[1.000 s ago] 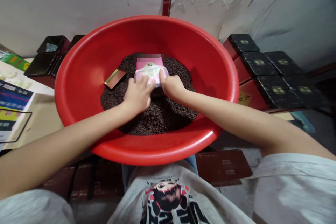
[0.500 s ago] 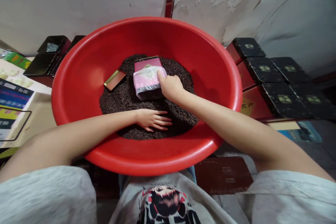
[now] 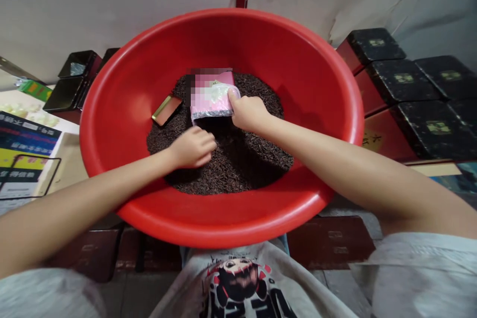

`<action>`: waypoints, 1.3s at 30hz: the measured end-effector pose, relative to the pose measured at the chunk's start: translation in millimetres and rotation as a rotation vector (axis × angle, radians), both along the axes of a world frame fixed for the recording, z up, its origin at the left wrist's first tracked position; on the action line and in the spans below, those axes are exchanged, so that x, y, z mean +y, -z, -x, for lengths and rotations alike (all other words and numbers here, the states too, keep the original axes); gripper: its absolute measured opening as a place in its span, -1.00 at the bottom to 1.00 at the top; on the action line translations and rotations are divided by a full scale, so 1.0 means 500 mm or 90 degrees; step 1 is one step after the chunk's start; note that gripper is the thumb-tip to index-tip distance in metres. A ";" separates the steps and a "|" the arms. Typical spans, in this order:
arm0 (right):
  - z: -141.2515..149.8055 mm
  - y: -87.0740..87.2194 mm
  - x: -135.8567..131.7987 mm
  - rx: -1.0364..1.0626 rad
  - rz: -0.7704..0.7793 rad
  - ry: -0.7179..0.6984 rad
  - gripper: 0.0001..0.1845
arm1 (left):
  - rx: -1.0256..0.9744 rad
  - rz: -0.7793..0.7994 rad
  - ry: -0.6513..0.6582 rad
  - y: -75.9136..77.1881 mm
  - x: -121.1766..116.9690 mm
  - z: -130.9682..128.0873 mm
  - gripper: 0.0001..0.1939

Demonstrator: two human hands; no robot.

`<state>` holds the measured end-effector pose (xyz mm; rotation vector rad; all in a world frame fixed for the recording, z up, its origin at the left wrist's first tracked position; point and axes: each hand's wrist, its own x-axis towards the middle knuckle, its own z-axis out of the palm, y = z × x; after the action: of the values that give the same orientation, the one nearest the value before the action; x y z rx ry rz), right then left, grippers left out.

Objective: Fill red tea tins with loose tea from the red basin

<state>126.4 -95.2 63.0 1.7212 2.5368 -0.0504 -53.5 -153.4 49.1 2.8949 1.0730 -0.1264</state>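
Note:
A big red basin (image 3: 320, 109) sits in front of me with a heap of dark loose tea leaves (image 3: 238, 159) in it. A pink tin with a clear bag liner (image 3: 212, 97) stands in the tea near the back. My right hand (image 3: 248, 112) grips the bag's right edge at the tin's mouth. My left hand (image 3: 192, 146) is cupped closed over a scoop of tea, just below and left of the tin. A gold-edged tin lid (image 3: 166, 109) lies on the tea to the left.
Black-lidded red tins (image 3: 402, 84) are stacked to the right of the basin. Open dark tins (image 3: 74, 67) stand at the back left, beside printed sheets (image 3: 22, 144). A peeling wall (image 3: 112, 0) rises right behind. My lap lies below the basin.
My left hand left the bag, swept flat across the tea near the front, then closed on a handful and rose toward the tin. My right hand kept hold of the bag.

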 end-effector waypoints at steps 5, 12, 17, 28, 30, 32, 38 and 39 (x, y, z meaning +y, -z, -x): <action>-0.004 -0.003 0.002 0.029 0.026 -0.006 -0.25 | -0.168 0.046 -0.749 0.037 0.052 0.048 -0.64; -0.031 -0.022 0.023 0.074 0.015 0.016 -0.14 | -0.032 0.186 -1.003 0.093 0.051 0.041 -0.32; -0.020 -0.003 0.027 0.138 0.204 0.036 -0.13 | -0.036 0.167 -0.963 0.071 0.002 0.021 -0.42; -0.006 -0.002 0.021 0.110 0.206 0.041 -0.15 | -0.189 0.065 -0.582 0.095 -0.103 -0.028 -0.40; -0.009 -0.002 0.024 0.109 0.211 0.037 -0.14 | -0.208 0.074 -0.486 0.103 -0.104 -0.020 -0.35; -0.010 -0.001 0.026 0.110 0.216 0.034 -0.14 | -0.208 0.091 -0.371 0.107 -0.100 -0.017 -0.33; -0.012 0.001 0.027 0.113 0.212 0.024 -0.14 | -0.108 0.090 -0.071 0.085 -0.064 -0.027 -0.40; -0.013 0.001 0.027 0.112 0.213 0.025 -0.13 | -0.088 0.099 -0.006 0.078 -0.059 -0.027 -0.41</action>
<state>132.8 -81.9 62.6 1.6944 2.4295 -0.6171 -39.8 -183.2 10.1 2.7151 1.0056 -0.0079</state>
